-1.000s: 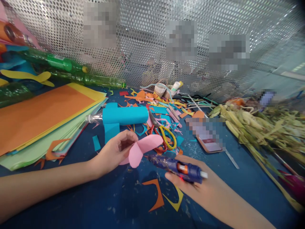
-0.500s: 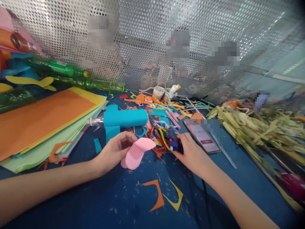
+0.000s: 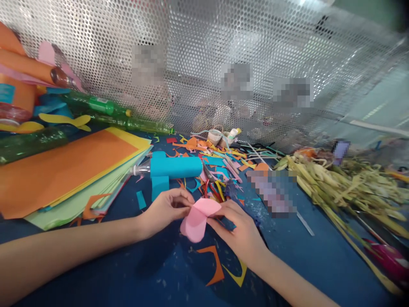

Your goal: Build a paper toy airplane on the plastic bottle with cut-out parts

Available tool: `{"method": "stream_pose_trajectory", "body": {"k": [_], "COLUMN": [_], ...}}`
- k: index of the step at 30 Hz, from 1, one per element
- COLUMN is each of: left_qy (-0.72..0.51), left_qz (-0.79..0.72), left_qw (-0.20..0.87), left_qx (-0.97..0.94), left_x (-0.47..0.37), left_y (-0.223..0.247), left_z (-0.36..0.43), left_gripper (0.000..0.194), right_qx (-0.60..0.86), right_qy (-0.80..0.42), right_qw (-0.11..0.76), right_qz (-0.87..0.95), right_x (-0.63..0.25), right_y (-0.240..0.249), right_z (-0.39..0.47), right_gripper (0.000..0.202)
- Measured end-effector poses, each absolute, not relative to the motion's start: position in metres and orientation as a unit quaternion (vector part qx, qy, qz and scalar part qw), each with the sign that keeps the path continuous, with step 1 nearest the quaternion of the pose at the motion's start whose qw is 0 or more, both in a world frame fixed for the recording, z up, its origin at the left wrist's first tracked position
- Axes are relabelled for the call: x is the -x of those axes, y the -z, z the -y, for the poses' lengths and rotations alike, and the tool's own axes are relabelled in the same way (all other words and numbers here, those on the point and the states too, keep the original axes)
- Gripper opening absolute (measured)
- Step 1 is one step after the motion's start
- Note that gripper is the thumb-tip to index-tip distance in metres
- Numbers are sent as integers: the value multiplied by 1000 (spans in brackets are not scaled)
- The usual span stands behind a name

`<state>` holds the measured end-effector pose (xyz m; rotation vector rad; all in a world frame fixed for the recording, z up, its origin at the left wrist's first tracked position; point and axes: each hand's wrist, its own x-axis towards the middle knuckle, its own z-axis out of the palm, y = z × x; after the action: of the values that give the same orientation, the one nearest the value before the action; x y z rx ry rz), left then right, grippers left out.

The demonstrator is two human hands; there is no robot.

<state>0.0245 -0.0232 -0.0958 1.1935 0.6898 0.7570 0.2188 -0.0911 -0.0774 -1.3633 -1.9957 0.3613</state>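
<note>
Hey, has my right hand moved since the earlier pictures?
Yes. Judged against the phone, your right hand has moved left, and its fingers now hold the pink paper.

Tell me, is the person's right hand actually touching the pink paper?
Touching. The head view shows the right hand pinching the edge of the pink paper between thumb and fingers.

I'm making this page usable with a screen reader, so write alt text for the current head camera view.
Two bare hands, left and right, hold a pink paper shape over a blue table. Beyond them lie a bottle wrapped in blue paper and colourful scraps, with stacked paper at left and dry husks at right.
</note>
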Motion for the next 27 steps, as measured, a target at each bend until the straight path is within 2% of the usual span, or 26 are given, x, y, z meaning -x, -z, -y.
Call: {"method": "stream_pose_trajectory", "body": {"k": [9,17,23,27], "left_qy": [-385,-434,-473,-494], "left_qz": [-291,-289,-252,-234], "left_qw": [694,681,587,489], "left_qx": [-534,-514,-607,-680], "left_x": [-22,-18,-27,-35], "left_y": [97,72,58,59], "left_z": [22,9,-13,-27], "left_gripper": [28,31,40,35], "right_qx": [529,504,543,573], "right_qy": [-155,-105,-122,-188], "right_qw": [356,377,401,398], "right_qz": [754,770,728,692], "right_x": [-208,-197,-205,-217], "right_y": [65,43,38,48], "right_z": [78,51,25,9], "right_gripper": [7,5,9,16]}}
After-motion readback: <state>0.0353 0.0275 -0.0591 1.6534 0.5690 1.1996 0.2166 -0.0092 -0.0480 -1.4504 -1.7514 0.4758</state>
